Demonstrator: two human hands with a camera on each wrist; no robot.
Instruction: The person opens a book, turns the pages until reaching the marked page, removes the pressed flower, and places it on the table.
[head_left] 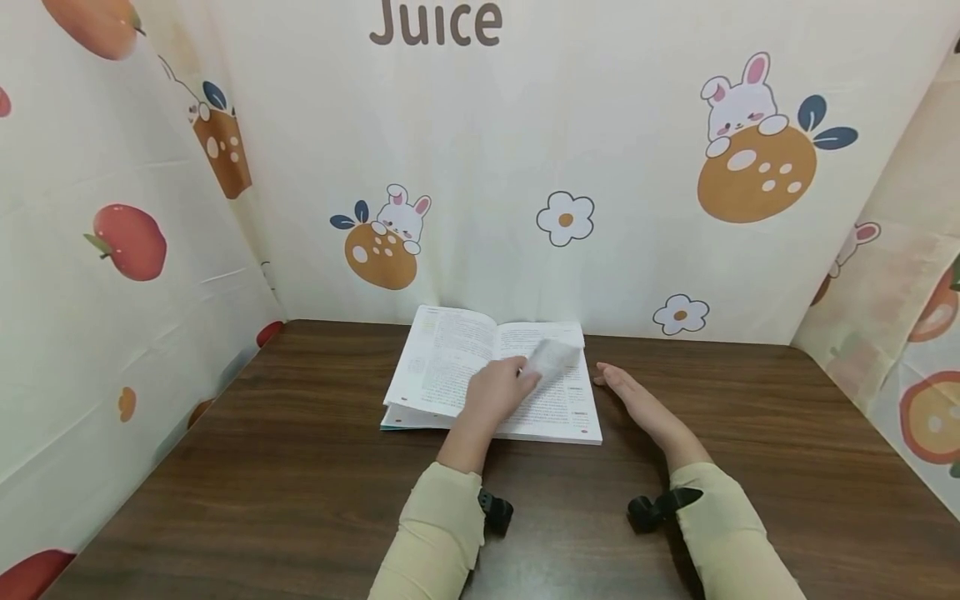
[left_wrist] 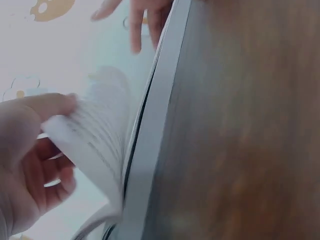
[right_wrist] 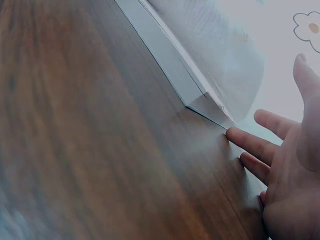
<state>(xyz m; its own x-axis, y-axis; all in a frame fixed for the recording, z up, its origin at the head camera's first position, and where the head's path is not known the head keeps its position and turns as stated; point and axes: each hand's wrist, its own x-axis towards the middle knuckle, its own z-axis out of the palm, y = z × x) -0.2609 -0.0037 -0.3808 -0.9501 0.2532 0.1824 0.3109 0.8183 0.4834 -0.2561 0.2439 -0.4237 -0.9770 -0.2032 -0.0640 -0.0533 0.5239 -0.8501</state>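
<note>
An open book [head_left: 450, 367] lies on the wooden table, close to the back edge. Over its right half, my left hand [head_left: 498, 392] pinches a lifted page [head_left: 552, 358] between thumb and fingers. In the left wrist view that page [left_wrist: 95, 145] curves up from the book block, its print facing the camera. Just right of the book, my right hand [head_left: 637, 404] rests on its side with the fingers extended. The right wrist view has those fingertips [right_wrist: 235, 134] right at the corner of the book [right_wrist: 175, 65], holding nothing.
The brown wooden table [head_left: 285, 500] runs along a cloth backdrop [head_left: 480, 150] printed with rabbits, fruit and flowers. More printed cloth [head_left: 97, 333] hangs at the left side. Each cuff carries a small black wrist camera [head_left: 495, 512].
</note>
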